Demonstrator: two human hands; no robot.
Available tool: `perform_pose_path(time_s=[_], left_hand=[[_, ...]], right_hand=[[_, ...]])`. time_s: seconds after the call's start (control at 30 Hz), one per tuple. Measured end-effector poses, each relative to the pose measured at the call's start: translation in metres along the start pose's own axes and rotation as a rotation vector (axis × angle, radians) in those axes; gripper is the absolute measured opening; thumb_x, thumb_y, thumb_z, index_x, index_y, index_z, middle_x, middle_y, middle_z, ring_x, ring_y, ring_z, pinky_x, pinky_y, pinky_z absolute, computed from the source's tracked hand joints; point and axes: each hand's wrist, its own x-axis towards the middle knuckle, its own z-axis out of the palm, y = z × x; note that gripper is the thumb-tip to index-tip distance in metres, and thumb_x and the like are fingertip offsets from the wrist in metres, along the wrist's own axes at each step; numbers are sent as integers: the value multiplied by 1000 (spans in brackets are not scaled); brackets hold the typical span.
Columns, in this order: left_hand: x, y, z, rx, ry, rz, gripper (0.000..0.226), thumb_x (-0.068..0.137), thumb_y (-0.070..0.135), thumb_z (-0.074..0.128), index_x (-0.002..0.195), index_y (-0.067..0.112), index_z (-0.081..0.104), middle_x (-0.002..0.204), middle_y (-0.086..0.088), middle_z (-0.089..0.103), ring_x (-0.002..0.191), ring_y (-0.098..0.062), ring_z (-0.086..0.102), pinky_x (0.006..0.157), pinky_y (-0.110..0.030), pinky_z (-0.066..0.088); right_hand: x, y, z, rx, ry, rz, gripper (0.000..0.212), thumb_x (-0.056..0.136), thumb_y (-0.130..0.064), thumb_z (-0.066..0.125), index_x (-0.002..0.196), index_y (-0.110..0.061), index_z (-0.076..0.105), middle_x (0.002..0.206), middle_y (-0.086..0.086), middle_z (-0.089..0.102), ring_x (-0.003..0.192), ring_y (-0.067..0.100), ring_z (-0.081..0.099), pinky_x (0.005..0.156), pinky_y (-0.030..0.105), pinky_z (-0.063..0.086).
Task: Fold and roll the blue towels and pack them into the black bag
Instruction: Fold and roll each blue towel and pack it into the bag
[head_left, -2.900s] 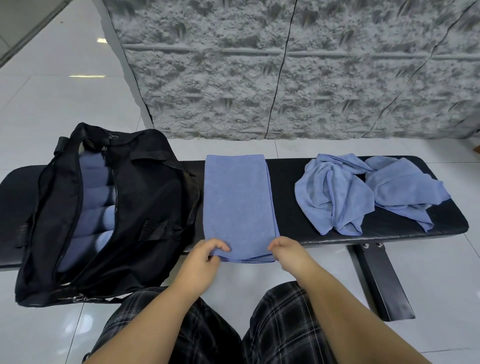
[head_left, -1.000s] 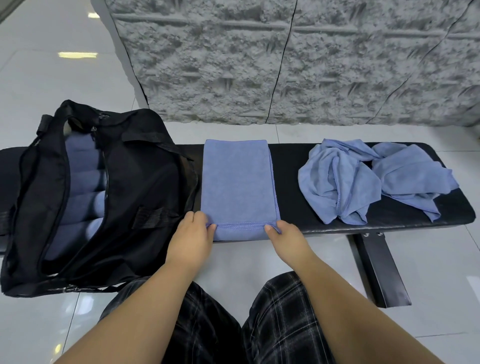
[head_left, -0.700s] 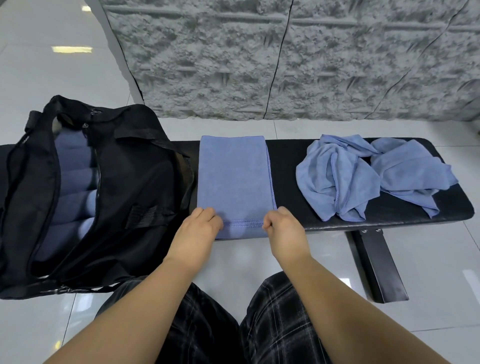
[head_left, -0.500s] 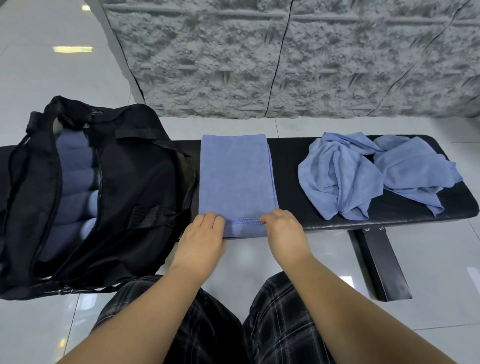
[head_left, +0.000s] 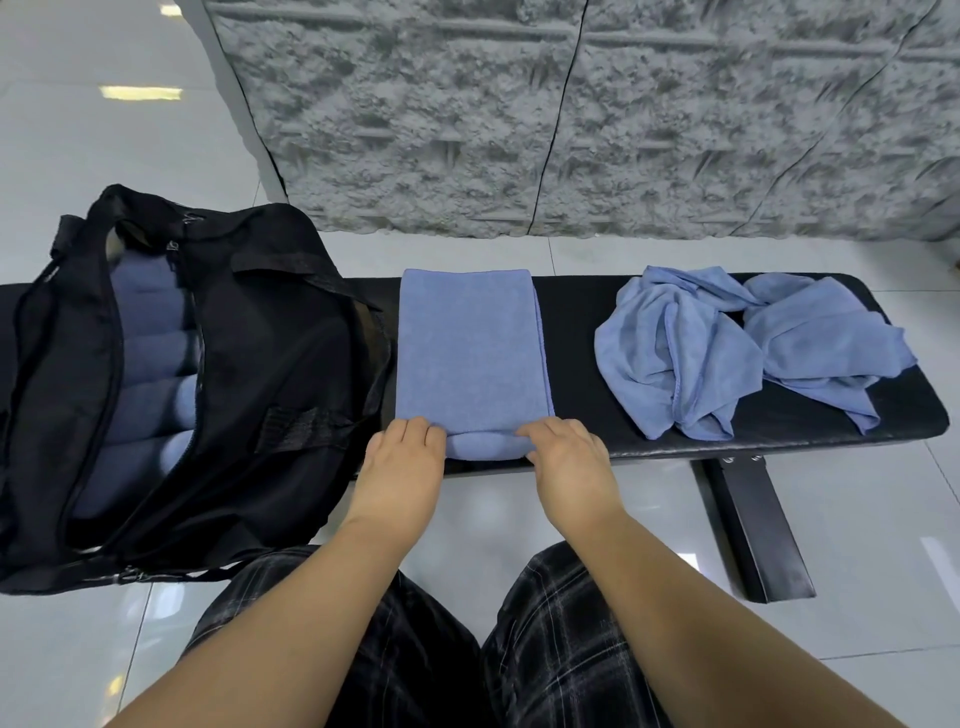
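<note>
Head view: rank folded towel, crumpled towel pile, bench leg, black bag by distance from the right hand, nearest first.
From the right hand:
1. Folded towel: under its fingers, at the near rolled end.
2. Bench leg and crumpled towel pile: both to its right, too close to call.
3. Black bag: far left, beyond the left hand.

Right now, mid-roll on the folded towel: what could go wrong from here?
1. The roll has only begun at the near end of the folded towel; left hand and right hand sit at its corners, so uneven pushing could skew it into a cone.
2. It starts at the bench front edge and could slip off.
3. The black bag already shows several rolled towels; space may run short for the crumpled towels.
</note>
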Motion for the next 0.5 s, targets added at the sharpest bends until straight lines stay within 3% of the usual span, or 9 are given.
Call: perform_pose_path(time_s=[0.07, 0.1, 0.17, 0.33, 0.43, 0.5], left_hand=[[0, -1, -4, -33, -57, -12, 47, 57, 1, 81, 98, 14, 62, 90, 0, 57, 82, -20, 56, 72, -28, 32], [1, -3, -4, -70, -88, -23, 42, 77, 5, 68, 114, 18, 56, 106, 3, 53, 98, -18, 50, 78, -26, 21], [0, -11, 0, -131, -191, -57, 39, 94, 8, 43, 129, 26, 44, 122, 9, 44, 112, -13, 37, 78, -25, 12], [3, -13, -4, -289, -158, -116, 25, 102, 25, 31, 118, 29, 50, 113, 11, 51, 109, -13, 41, 84, -26, 19], [4, -10, -5, -315, 19, -178, 2, 95, 21, 51, 94, 22, 52, 94, 6, 53, 91, -19, 45, 76, -30, 24], [4, -12, -3, -236, 146, -107, 20, 77, 5, 72, 83, 18, 59, 87, 1, 52, 81, -18, 39, 68, -32, 27]], right_hand=[[-1, 1, -1, -6, -8, 24, 36, 95, -5, 43, 125, -23, 52, 120, -7, 55, 113, 16, 43, 98, 24, 22], [-2, 0, -2, -9, -29, 40, 35, 96, -8, 41, 126, -23, 50, 120, -7, 54, 112, 16, 42, 101, 26, 21], [-3, -1, -3, -8, -87, 78, 34, 97, -11, 36, 127, -24, 46, 118, -7, 53, 110, 17, 41, 101, 29, 22], [-3, -8, -2, 30, -104, 154, 33, 96, -10, 33, 124, -23, 44, 111, -5, 54, 100, 18, 41, 91, 31, 26], [-2, -11, 1, 42, -16, 174, 24, 97, -13, 34, 118, -23, 42, 98, -7, 47, 89, 15, 37, 80, 30, 23], [-1, -10, 0, 32, 24, 169, 19, 98, -14, 35, 112, -21, 45, 95, -6, 39, 83, 16, 38, 78, 29, 23]])
